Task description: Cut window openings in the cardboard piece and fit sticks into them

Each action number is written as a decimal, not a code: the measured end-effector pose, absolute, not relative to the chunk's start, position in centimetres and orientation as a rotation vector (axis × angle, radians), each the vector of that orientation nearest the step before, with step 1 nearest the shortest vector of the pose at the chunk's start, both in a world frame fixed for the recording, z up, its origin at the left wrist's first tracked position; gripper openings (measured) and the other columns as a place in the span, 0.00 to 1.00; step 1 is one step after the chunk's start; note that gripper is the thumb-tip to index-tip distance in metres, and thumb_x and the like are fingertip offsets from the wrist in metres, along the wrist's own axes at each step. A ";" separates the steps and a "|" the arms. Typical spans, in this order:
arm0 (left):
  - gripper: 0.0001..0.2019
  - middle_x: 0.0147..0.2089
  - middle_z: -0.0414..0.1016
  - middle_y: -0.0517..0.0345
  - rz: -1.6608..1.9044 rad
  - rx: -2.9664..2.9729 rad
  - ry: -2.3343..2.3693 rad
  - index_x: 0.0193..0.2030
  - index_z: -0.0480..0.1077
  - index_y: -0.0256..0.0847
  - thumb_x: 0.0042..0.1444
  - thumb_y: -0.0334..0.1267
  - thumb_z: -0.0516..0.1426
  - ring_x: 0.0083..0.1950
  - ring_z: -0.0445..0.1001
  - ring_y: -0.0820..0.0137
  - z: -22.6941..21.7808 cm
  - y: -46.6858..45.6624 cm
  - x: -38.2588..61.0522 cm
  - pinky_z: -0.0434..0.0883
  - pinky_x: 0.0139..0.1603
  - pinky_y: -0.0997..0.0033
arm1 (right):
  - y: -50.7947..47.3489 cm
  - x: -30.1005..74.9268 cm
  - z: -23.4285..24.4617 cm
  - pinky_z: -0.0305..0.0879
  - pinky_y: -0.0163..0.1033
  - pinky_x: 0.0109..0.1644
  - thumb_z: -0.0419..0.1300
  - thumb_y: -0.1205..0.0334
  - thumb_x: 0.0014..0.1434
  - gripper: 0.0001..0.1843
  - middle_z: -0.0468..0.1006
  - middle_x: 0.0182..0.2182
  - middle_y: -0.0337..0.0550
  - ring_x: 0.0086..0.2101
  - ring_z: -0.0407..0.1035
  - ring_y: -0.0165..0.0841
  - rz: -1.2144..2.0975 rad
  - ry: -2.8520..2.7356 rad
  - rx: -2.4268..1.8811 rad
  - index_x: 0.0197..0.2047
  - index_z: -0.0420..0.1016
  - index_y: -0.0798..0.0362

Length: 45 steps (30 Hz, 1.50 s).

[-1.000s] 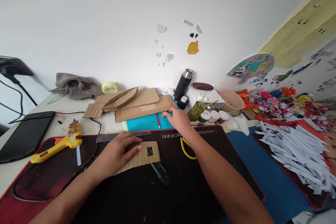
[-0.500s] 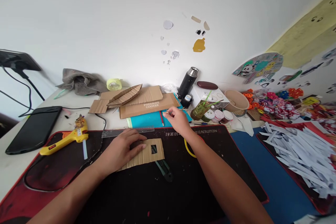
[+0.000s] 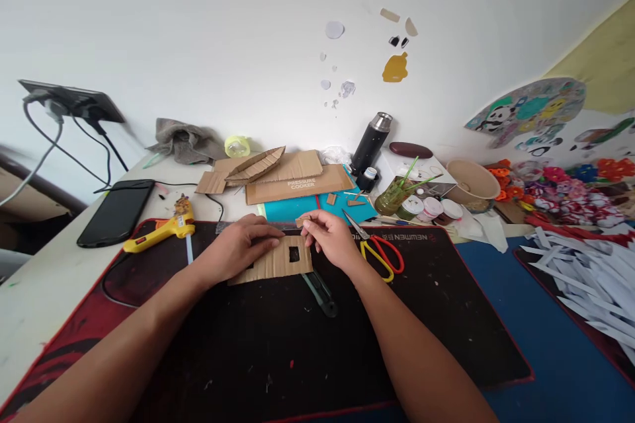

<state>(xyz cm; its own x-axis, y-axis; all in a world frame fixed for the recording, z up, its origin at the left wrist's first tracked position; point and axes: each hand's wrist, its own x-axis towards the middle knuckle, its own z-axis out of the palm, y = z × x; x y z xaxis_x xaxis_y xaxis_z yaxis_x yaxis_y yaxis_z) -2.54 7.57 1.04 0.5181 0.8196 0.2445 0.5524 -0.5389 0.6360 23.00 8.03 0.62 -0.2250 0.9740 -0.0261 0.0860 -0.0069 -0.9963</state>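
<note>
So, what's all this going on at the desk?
Someone is working on cardboard with bare hands. The left hand rests on a cardboard piece with a squarish hole cut in it. The right hand pinches a small brown scrap just beyond that piece's far edge. A green cutter lies at its near edge, and scissors and a yellow glue gun lie off to either side.

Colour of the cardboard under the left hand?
Tan cardboard, with ridged lines; clearest in the head view.
</note>
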 end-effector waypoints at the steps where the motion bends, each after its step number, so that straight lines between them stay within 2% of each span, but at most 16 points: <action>1: 0.17 0.47 0.83 0.51 0.722 2.298 1.136 0.53 0.85 0.50 0.72 0.53 0.57 0.49 0.80 0.59 1.1 7.6 -2.5 0.75 0.53 0.60 | 7.9 23.3 0.6 0.61 0.34 0.23 0.65 0.44 0.63 0.18 0.78 0.31 0.39 0.25 0.72 0.30 1.354 -1.451 -1.156 0.44 0.77 0.51; 5: 0.21 0.49 0.81 0.49 0.660 2.317 1.202 0.55 0.84 0.48 0.74 0.53 0.53 0.53 0.78 0.56 1.3 7.6 -1.9 0.74 0.58 0.55 | 7.5 24.2 1.2 0.60 0.34 0.24 0.63 0.42 0.66 0.19 0.72 0.21 0.33 0.20 0.65 0.29 1.352 -1.558 -1.182 0.41 0.77 0.51; 8: 0.24 0.53 0.81 0.48 0.591 2.302 1.197 0.61 0.81 0.48 0.73 0.58 0.53 0.57 0.77 0.54 1.5 7.4 -1.6 0.73 0.62 0.53 | 7.3 24.3 1.6 0.61 0.35 0.24 0.63 0.40 0.67 0.21 0.72 0.19 0.32 0.20 0.65 0.29 1.383 -1.609 -1.188 0.40 0.75 0.51; 10: 0.30 0.60 0.78 0.47 0.514 2.344 1.130 0.68 0.76 0.49 0.68 0.64 0.58 0.62 0.75 0.51 1.8 7.3 -1.8 0.71 0.66 0.50 | 7.2 24.2 1.9 0.61 0.35 0.25 0.62 0.38 0.67 0.22 0.71 0.18 0.32 0.20 0.66 0.30 1.399 -1.622 -1.164 0.37 0.73 0.50; 12: 0.42 0.69 0.73 0.45 0.410 2.421 1.102 0.76 0.67 0.51 0.59 0.67 0.65 0.69 0.69 0.46 2.2 7.0 -2.2 0.66 0.71 0.45 | 7.1 24.2 2.1 0.61 0.34 0.25 0.62 0.37 0.68 0.24 0.70 0.17 0.31 0.19 0.65 0.29 1.401 -1.625 -1.136 0.35 0.72 0.50; 14: 0.47 0.74 0.69 0.45 0.292 2.495 1.131 0.79 0.62 0.52 0.56 0.63 0.69 0.73 0.64 0.43 2.7 6.8 -2.5 0.62 0.74 0.40 | 7.1 24.3 2.2 0.61 0.34 0.25 0.62 0.35 0.67 0.25 0.70 0.17 0.31 0.19 0.65 0.29 1.390 -1.620 -1.116 0.34 0.72 0.49; 17: 0.38 0.73 0.70 0.46 0.192 2.549 1.143 0.78 0.63 0.49 0.62 0.46 0.64 0.73 0.66 0.46 3.4 6.6 -2.6 0.63 0.74 0.42 | 7.3 24.5 2.2 0.60 0.34 0.24 0.63 0.32 0.65 0.27 0.71 0.17 0.32 0.19 0.65 0.29 1.376 -1.624 -1.111 0.34 0.72 0.50; 19: 0.35 0.71 0.74 0.47 0.216 2.561 1.117 0.75 0.66 0.46 0.60 0.35 0.59 0.70 0.70 0.49 3.6 6.6 -2.5 0.67 0.73 0.46 | 7.3 24.6 2.2 0.60 0.34 0.24 0.64 0.31 0.64 0.29 0.70 0.17 0.32 0.18 0.65 0.29 1.387 -1.621 -1.116 0.33 0.72 0.50; 21: 0.33 0.68 0.78 0.48 0.295 2.589 1.084 0.71 0.71 0.46 0.57 0.29 0.56 0.67 0.75 0.51 3.4 6.7 -2.3 0.70 0.70 0.48 | 7.3 24.6 2.2 0.60 0.33 0.23 0.64 0.30 0.64 0.29 0.68 0.16 0.31 0.18 0.65 0.29 1.418 -1.611 -1.118 0.32 0.72 0.50; 24: 0.27 0.65 0.82 0.50 0.472 2.661 1.022 0.65 0.78 0.49 0.61 0.29 0.53 0.64 0.78 0.52 2.8 7.1 -2.1 0.72 0.69 0.47 | 7.0 24.5 2.5 0.59 0.33 0.21 0.65 0.31 0.63 0.30 0.64 0.16 0.30 0.18 0.66 0.28 1.475 -1.589 -1.120 0.30 0.72 0.50; 29: 0.24 0.64 0.83 0.56 0.762 2.723 1.032 0.61 0.81 0.56 0.66 0.30 0.53 0.70 0.73 0.51 2.6 7.2 -2.1 0.68 0.71 0.40 | 6.8 24.4 2.6 0.54 0.32 0.19 0.65 0.31 0.64 0.30 0.62 0.16 0.30 0.17 0.65 0.27 1.645 -1.472 -1.078 0.29 0.73 0.51; 33: 0.27 0.62 0.84 0.54 0.872 2.791 0.990 0.64 0.78 0.52 0.64 0.25 0.53 0.68 0.74 0.53 3.4 6.4 -1.5 0.69 0.70 0.44 | 6.7 24.3 2.5 0.51 0.31 0.17 0.67 0.34 0.63 0.29 0.60 0.15 0.28 0.15 0.60 0.26 1.843 -1.366 -1.019 0.27 0.73 0.52; 36: 0.28 0.60 0.83 0.47 0.897 2.883 1.001 0.68 0.75 0.47 0.65 0.25 0.53 0.66 0.76 0.55 3.9 5.7 -0.8 0.71 0.67 0.48 | 6.7 24.2 2.7 0.49 0.31 0.16 0.68 0.38 0.64 0.28 0.58 0.14 0.28 0.14 0.57 0.25 1.941 -1.317 -1.007 0.26 0.72 0.52; 38: 0.28 0.58 0.84 0.47 0.900 2.940 0.951 0.70 0.72 0.47 0.67 0.25 0.52 0.63 0.79 0.57 4.1 5.3 -0.4 0.71 0.68 0.49 | 6.6 24.1 2.8 0.47 0.30 0.16 0.68 0.40 0.65 0.27 0.58 0.13 0.28 0.14 0.56 0.25 1.962 -1.297 -1.022 0.25 0.72 0.52; 41: 0.26 0.59 0.85 0.52 0.900 2.938 0.842 0.70 0.73 0.50 0.68 0.26 0.53 0.61 0.81 0.60 4.0 5.2 -0.1 0.70 0.69 0.50 | 6.5 24.0 2.7 0.48 0.30 0.16 0.68 0.41 0.65 0.26 0.59 0.13 0.28 0.14 0.57 0.25 1.938 -1.329 -1.040 0.26 0.73 0.52; 45: 0.23 0.59 0.86 0.54 0.958 2.793 0.885 0.61 0.79 0.50 0.66 0.27 0.55 0.59 0.83 0.59 3.6 5.3 -0.1 0.73 0.67 0.50 | 6.4 23.7 2.4 0.55 0.31 0.18 0.65 0.36 0.67 0.29 0.63 0.15 0.30 0.16 0.62 0.26 1.811 -1.472 -1.077 0.27 0.73 0.52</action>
<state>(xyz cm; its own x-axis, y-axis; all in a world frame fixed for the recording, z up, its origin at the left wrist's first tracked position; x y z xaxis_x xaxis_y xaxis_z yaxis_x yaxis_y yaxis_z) -0.08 5.32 3.59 0.6422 0.5381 0.5459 0.5014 -0.8336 0.2318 23.73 6.40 2.43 -0.5183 0.8226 -0.2338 0.0609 -0.2372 -0.9696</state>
